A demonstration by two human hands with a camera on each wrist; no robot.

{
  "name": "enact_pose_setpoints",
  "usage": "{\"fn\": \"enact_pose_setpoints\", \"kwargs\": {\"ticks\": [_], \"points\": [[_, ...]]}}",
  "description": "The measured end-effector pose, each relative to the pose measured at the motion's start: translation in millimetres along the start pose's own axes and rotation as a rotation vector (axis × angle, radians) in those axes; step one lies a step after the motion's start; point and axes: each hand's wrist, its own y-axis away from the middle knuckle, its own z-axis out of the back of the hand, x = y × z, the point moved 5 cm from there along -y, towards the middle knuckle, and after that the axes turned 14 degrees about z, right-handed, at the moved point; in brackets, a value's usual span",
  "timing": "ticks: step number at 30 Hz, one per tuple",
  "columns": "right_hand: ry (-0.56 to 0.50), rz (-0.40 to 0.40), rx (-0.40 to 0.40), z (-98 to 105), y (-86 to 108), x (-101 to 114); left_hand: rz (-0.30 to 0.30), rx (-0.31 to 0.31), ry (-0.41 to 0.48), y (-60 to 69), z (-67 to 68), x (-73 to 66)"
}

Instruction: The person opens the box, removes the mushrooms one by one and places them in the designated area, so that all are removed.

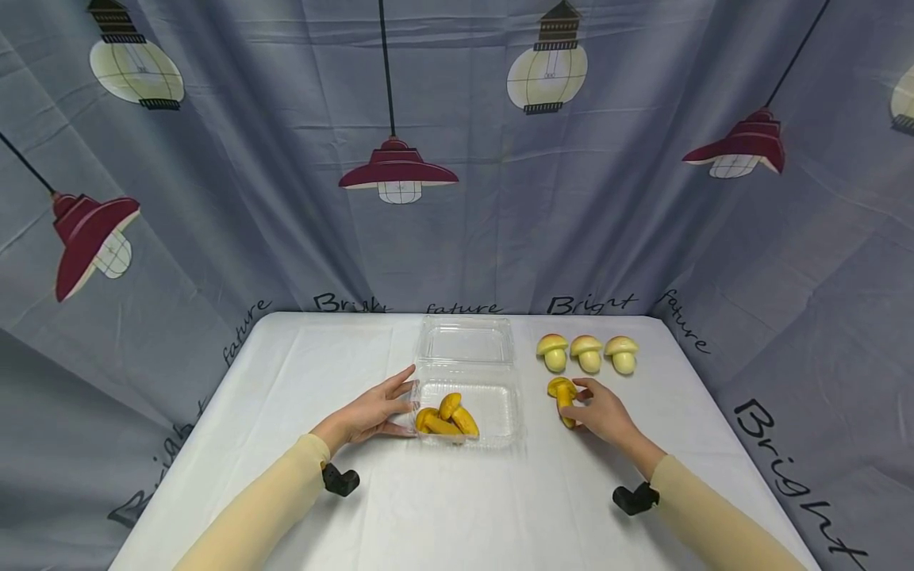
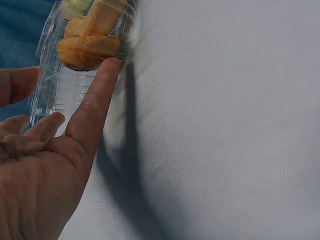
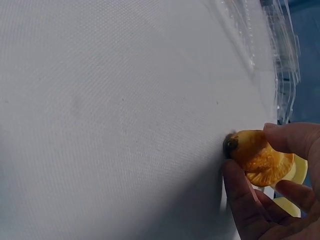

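Note:
In the head view my right hand (image 1: 607,414) pinches an orange-yellow toy mushroom (image 1: 563,394) by its side, right of the clear box. The right wrist view shows the thumb on one side of this mushroom (image 3: 252,150) and fingers on the other; its dark stem end is at or close to the cloth. My left hand (image 1: 371,412) touches the left side of the open clear plastic box (image 1: 503,408), its fingers fairly straight. Inside the box's left half lie orange-yellow mushrooms (image 1: 464,420). From the left wrist, one extended finger (image 2: 95,102) reaches the box wall beside them.
Three pale yellow-green mushrooms (image 1: 589,354) stand in a row behind my right hand. The box's raised clear lid (image 1: 466,341) leans toward the back edge of the white-covered table (image 1: 457,507). A grey curtain (image 1: 457,246) with printed lamps hangs behind.

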Motion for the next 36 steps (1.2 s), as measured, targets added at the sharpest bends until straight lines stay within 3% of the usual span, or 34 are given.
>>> {"fn": "enact_pose_setpoints", "kwargs": {"ticks": [16, 26, 36], "points": [[0.020, 0.056, -0.026, 16.3, -1.9, 3.4, -0.004, 0.008, -0.011, 1.1, -0.6, -0.8], [0.083, 0.084, -0.036, 22.8, -3.8, 20.1, -0.004, 0.006, -0.009, 1.1, -0.5, 0.2], [0.058, 0.169, -0.050, 20.0, -12.2, 39.1, -0.005, 0.005, -0.004, 2.0, -1.6, -0.5]]}}
